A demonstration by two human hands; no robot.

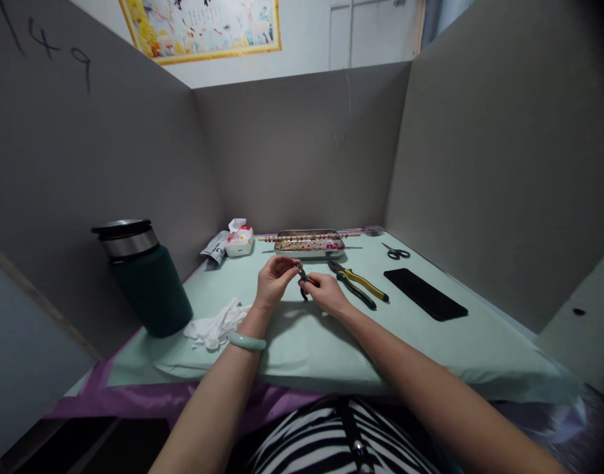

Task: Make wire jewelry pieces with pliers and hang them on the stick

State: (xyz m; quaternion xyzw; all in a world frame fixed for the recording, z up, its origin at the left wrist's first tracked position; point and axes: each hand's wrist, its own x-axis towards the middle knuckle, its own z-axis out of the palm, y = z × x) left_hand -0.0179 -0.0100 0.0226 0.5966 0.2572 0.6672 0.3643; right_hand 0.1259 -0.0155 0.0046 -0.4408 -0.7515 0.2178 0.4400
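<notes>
At the far left of the counter [302, 342] stood a dark flask [144, 280], and just right of it lay a crumpled white cloth [216, 326], near the wrist with the pale bangle [247, 341]. The left hand [274, 280] hovered over the middle of the counter with its fingers curled in a pinch around something too small to make out. Straight across from it, almost touching, the right hand [326, 293] was closed around a small pair of pliers [306, 282] with red showing on the grips. The pliers sat between the two hands, their long axis running roughly up and leftward, the nose toward the left hand's fingertips and the handles down in the right palm. So the tool's tip was nearer the left hand while the right carried it.

Behind the hands, well apart, a metal tray [309, 243] of small beads lay crosswise, with a thin stick [351, 234] along its far rim. Just right of the right hand lay larger yellow-handled pliers [358, 283], angled away to the right. Beyond them lay scissors [395, 252] and a dark phone [425, 293].
</notes>
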